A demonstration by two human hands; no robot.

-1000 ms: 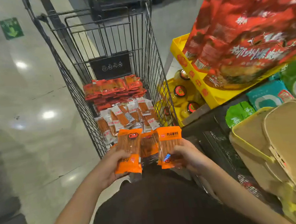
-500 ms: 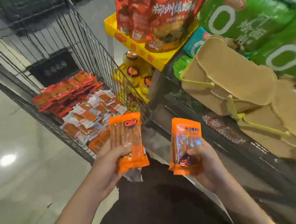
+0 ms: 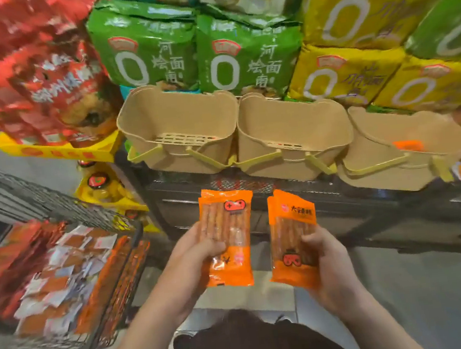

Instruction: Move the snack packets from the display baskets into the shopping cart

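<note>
Now | both hands grip orange packets (image 3: 227,240) (image 3: 293,241) | cart (image 3: 63,277) contents blurred | right basket (image 3: 409,152) cut off

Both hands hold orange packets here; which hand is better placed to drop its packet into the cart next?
Left. The left hand and its orange packet are nearer the shopping cart, at the person's left; the right hand is farther.
</note>
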